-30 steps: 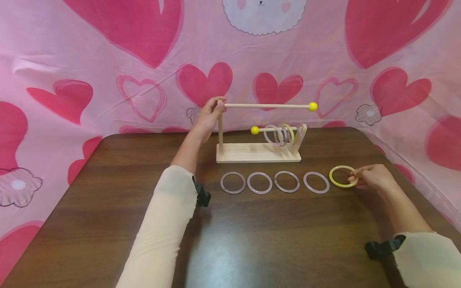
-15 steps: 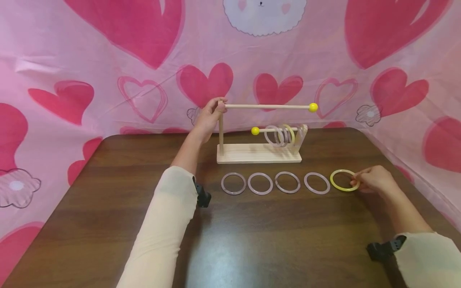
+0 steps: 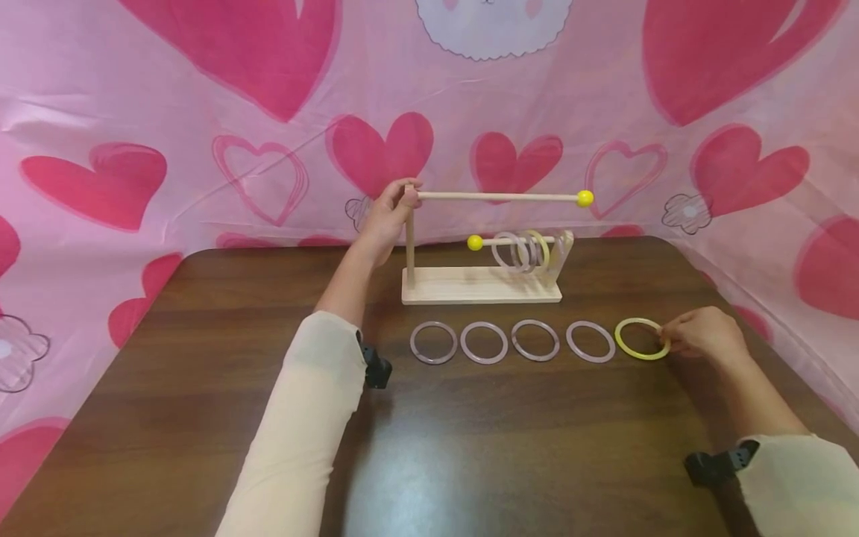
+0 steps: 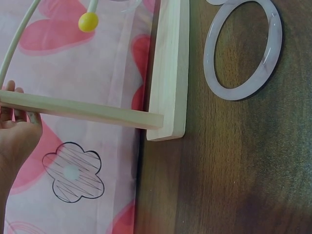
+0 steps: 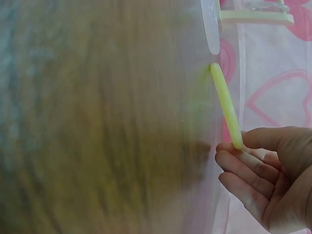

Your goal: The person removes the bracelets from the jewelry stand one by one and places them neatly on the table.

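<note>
At the top of the left post of a wooden bangle stand (image 3: 479,286), my left hand (image 3: 387,224) grips the wood; in the left wrist view its fingers (image 4: 19,116) show behind the post. My right hand (image 3: 708,334) pinches the right edge of a yellow bangle (image 3: 619,344) between thumb and fingers. In the right wrist view this bangle (image 5: 225,105) slants, its pinched edge raised off the tabletop. Left of it, several pale lilac bangles (image 3: 590,322) lie flat in a row before the stand. On the stand's lower rod hang several bangles, one of them yellow (image 3: 545,253).
The stand's upper rod (image 3: 499,197) carries no bangles and ends in a yellow ball (image 3: 585,198). Another yellow ball (image 3: 475,242) tips the lower rod. Everything stands on a dark wooden table (image 3: 470,447), backed by a pink cloth (image 3: 282,67) with hearts.
My right hand has brought the yellow bangle slightly nearer and lower, level with the row. The left hand stays on the post.
</note>
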{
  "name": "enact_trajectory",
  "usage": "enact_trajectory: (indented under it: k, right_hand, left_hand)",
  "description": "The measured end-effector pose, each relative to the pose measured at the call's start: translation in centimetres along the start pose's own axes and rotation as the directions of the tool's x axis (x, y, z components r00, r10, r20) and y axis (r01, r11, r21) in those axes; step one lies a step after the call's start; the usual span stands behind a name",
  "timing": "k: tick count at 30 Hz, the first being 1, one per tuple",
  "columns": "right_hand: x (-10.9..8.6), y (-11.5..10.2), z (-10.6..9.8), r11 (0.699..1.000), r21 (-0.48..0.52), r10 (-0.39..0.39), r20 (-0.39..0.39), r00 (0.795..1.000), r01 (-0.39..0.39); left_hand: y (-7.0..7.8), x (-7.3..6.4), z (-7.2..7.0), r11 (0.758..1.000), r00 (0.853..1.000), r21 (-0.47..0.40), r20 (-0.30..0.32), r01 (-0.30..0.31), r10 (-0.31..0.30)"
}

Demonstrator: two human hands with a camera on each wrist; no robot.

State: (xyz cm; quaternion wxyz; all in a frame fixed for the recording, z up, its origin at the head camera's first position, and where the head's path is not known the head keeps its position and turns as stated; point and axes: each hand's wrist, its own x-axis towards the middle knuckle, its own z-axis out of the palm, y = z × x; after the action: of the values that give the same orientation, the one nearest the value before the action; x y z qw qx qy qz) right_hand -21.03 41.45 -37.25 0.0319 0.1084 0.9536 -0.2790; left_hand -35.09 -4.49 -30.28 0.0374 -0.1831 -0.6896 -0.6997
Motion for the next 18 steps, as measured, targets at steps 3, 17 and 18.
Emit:
enact_trajectory:
  k: [3,17,18]
  right_hand:
    - [-0.04,0.08,-0.17,0.999,-0.038,0.003,0.000,1.000,-0.003]
    - [-0.56,-0.54,-0.63,0.995,-0.098,-0.027,0.001,1.000,0.027]
    - [-0.58,-0.57,-0.68,0.995,-0.101,-0.022,0.002,1.000,0.022]
  left_hand:
    - [0.21,-0.20,0.03,1.000,1.000,0.001,0.001,-0.002,0.002]
    - [0.60,-0.52,0.03,1.000,1.000,0.004,-0.007,0.000,0.000]
    - [0.61,-0.51,0.05,1.000,1.000,0.007,-0.008,0.003,-0.003]
